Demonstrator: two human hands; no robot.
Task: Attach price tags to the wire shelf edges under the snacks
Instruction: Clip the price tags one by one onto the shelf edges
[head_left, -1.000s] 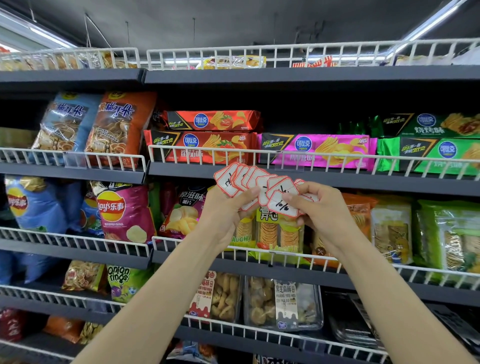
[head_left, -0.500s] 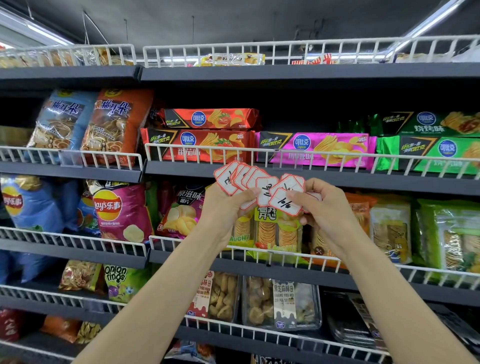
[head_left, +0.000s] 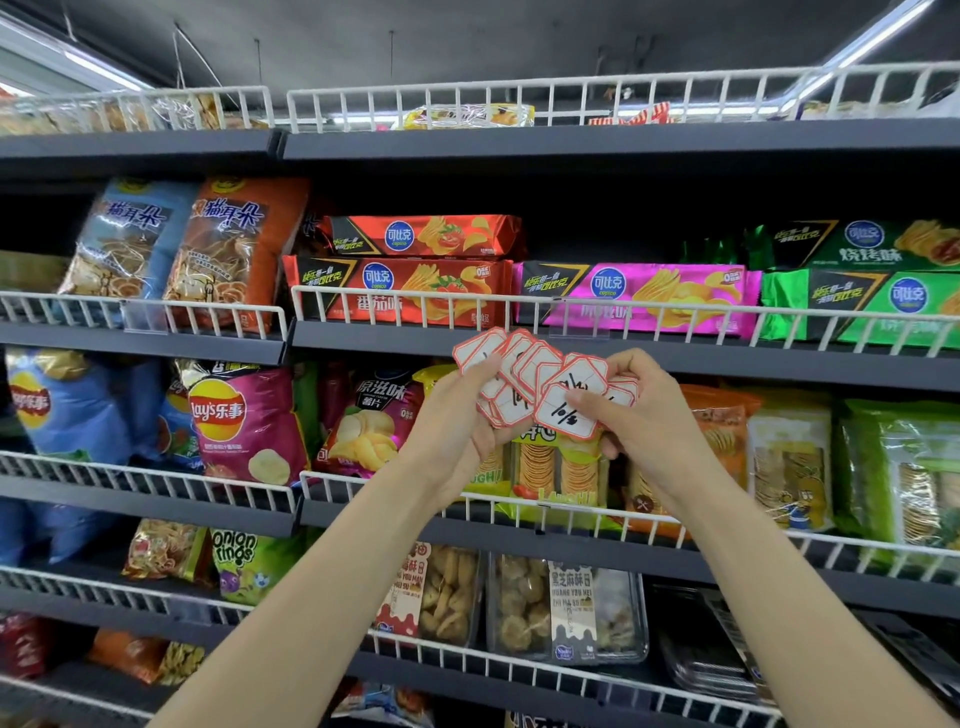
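A fan of several white price tags with red borders (head_left: 519, 369) is held up in front of the snack shelves. My left hand (head_left: 457, 431) grips the fan from the left. My right hand (head_left: 639, 410) pinches the front tag (head_left: 563, 415), which bears handwritten numbers, and more tags sit behind its fingers. Just above the hands runs the white wire shelf edge (head_left: 519, 304) under the red and pink crisp packs. A clear tag holder (head_left: 579, 325) hangs on that wire.
Another clear holder (head_left: 145, 317) hangs on the left shelf's wire under the orange snack bag (head_left: 228, 249). Lower wire edges (head_left: 519, 506) front cracker packs and Lay's bags (head_left: 244, 421). Green packs (head_left: 872, 301) fill the right.
The view has shifted slightly. My right hand has drawn the front tag a little down and right, away from the fan in my left hand.
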